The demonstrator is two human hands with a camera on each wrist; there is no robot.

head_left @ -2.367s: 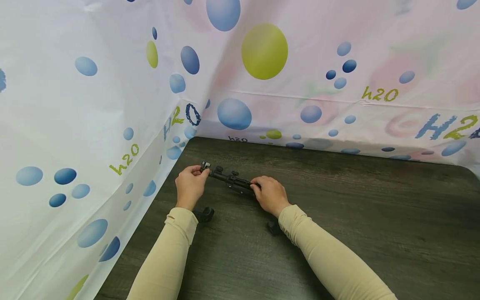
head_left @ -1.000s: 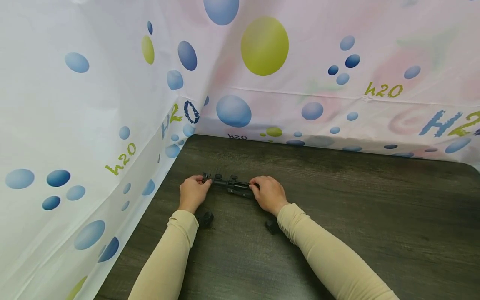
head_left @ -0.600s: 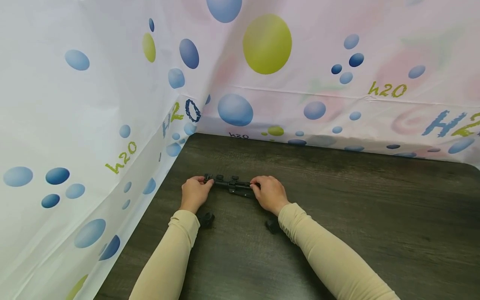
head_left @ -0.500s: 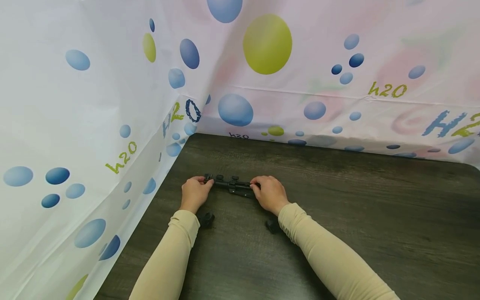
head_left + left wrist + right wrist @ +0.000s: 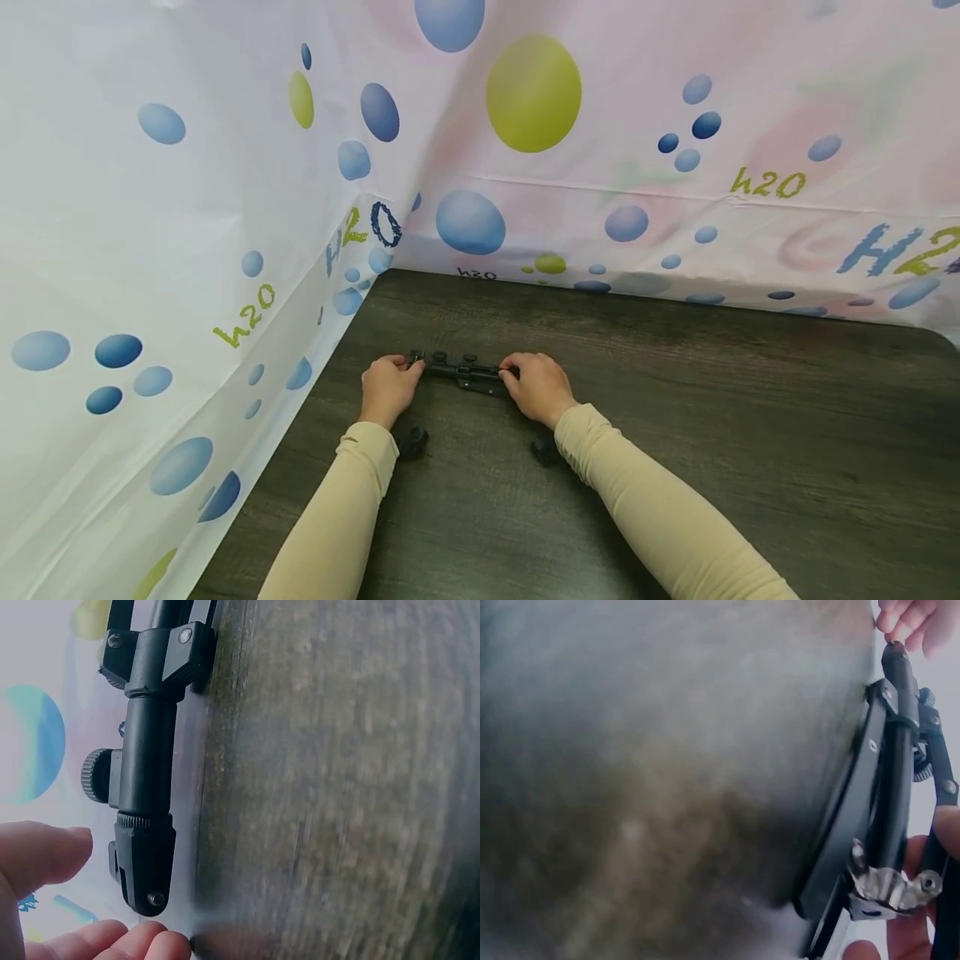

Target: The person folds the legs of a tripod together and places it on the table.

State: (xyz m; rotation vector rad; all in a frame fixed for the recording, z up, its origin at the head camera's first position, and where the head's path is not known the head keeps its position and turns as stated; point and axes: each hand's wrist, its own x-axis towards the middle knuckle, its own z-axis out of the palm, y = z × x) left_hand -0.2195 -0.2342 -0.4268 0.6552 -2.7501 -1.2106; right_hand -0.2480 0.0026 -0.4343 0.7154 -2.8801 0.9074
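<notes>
A folded black mini tripod (image 5: 461, 372) stretches sideways between my hands, low over the dark table. Two knobs stick up along its far side in the head view. My right hand (image 5: 542, 386) grips its leg end; in the right wrist view, fingers and thumb wrap the legs (image 5: 840, 825) near a bare metal joint (image 5: 885, 891). At the other end is my left hand (image 5: 388, 390). Seen from the left wrist, its thumb (image 5: 56, 855) stands apart from the tapered head (image 5: 146, 862), and loosely bent fingertips lie just past the screw at its tip.
The dark wood-grain table (image 5: 712, 458) meets a white sheet with blue and green bubbles (image 5: 187, 208) at the left and back. A dark rounded object (image 5: 412, 442) shows beside the left cuff, another (image 5: 545, 451) by the right cuff.
Since the earliest frame, the tripod's head end has come down and nearer to me, and my left hand has moved with it. My right hand keeps its place on the legs.
</notes>
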